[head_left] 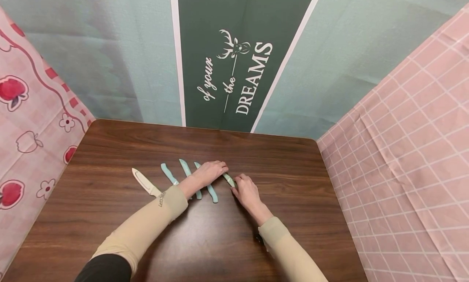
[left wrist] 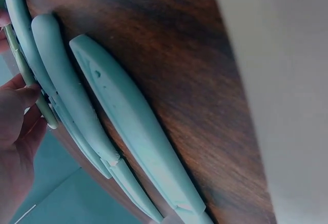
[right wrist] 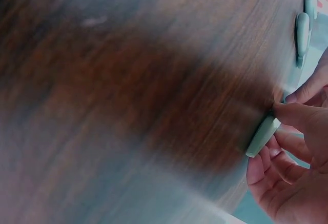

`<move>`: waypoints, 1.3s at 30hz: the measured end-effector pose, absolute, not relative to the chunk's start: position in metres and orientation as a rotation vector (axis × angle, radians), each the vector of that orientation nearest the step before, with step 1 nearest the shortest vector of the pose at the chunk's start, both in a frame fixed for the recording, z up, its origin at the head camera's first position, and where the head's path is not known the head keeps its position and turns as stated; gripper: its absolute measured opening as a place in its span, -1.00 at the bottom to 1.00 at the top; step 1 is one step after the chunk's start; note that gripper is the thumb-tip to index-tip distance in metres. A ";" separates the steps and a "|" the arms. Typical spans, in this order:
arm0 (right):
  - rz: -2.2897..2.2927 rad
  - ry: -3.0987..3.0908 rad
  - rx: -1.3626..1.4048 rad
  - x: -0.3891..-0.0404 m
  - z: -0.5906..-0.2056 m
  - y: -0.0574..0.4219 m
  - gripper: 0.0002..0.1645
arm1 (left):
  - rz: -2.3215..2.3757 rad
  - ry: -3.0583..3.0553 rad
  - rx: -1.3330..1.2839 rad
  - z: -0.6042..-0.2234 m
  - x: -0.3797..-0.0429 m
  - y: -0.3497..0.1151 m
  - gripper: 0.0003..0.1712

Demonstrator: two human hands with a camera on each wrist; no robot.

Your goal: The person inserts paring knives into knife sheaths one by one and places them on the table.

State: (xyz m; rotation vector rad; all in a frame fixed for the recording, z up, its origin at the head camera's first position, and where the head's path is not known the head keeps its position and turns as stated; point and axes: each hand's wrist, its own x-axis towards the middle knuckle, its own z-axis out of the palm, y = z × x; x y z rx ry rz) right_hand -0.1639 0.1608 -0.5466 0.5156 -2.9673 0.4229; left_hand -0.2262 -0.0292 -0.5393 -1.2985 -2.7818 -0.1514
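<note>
A pale green knife (head_left: 229, 179) lies slantwise on the brown table, between my two hands. My left hand (head_left: 210, 172) pinches its far end between thumb and fingers; in the left wrist view that tip (left wrist: 50, 117) pokes out past the fingers. At the near end, my right hand (head_left: 248, 193) grips the knife, thumb on one side and fingers curled on the other; its blunt end (right wrist: 256, 144) shows in the right wrist view. Left of it lie three light blue knives, the nearest one (head_left: 212, 193) passing under my left hand.
A second blue knife (head_left: 185, 167) and a third (head_left: 168, 172) lie further left, partly behind my left forearm. Beyond them is a cream knife (head_left: 144, 181), its handle end covered by the sleeve. Cloth hangings (head_left: 395, 151) stand around the table (head_left: 293, 164).
</note>
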 end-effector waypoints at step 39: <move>0.576 -2.830 0.304 -0.173 -0.532 0.237 -0.08 | -0.598 -2.733 -0.458 -0.520 -0.203 -0.171 -0.39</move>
